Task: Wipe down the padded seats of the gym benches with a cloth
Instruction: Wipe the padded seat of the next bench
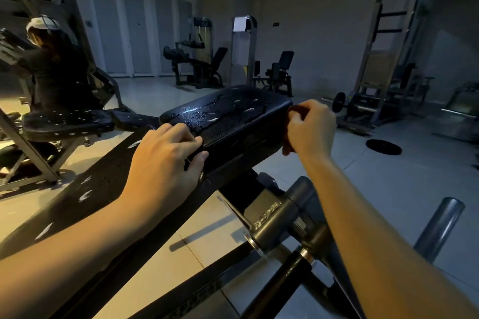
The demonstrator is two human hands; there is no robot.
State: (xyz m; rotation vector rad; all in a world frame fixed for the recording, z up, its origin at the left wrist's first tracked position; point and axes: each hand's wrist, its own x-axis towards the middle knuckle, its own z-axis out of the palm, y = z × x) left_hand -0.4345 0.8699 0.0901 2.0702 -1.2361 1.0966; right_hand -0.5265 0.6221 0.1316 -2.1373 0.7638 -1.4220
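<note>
A black padded seat (228, 114) of a gym bench lies in the middle of the view, wet with droplets that catch the light. My left hand (166, 160) rests on the seat's near left corner, fingers curled over the edge and thumb under it. My right hand (311, 129) grips a dark red cloth (289, 146) and holds it against the seat's right side. The bench's long black back pad (85, 202) runs down to the lower left under my left forearm.
The bench's grey steel frame and pivot (280, 217) sit below the seat. Another black padded bench (67, 123) stands at left, with a person (54, 70) behind it. Gym machines (197, 65) line the far wall. A weight plate (383, 146) lies on the floor at right.
</note>
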